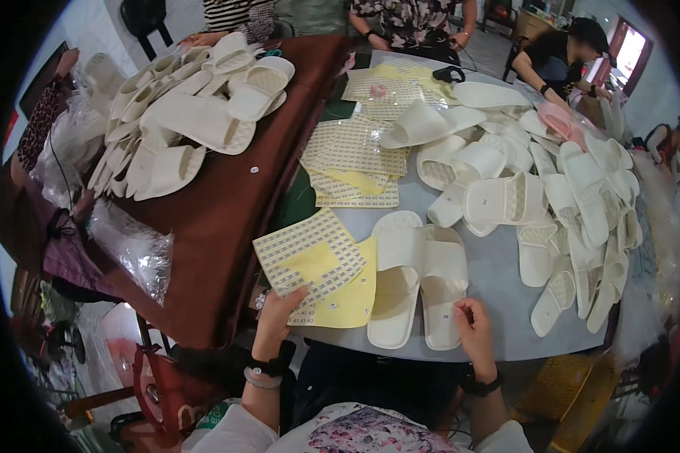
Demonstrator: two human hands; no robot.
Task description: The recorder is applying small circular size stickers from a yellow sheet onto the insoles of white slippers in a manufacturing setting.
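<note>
A pair of cream slippers (pixel 418 279) lies side by side on the grey round table (pixel 499 302) right in front of me. My right hand (pixel 474 326) rests on the heel end of the right slipper, fingers curled down on it. My left hand (pixel 282 311) touches the near edge of a sticker sheet (pixel 310 253) printed with small labels, which lies over yellow backing paper (pixel 351 298). Whether a sticker is pinched between the fingers is too small to tell.
More sticker sheets (pixel 355 151) cover the table's middle. A heap of cream slippers (pixel 559 196) fills its right side. Another slipper pile (pixel 189 113) sits on the brown table (pixel 227 219) at left, with clear plastic bags (pixel 132 245) beside it. Other people work at the far edge.
</note>
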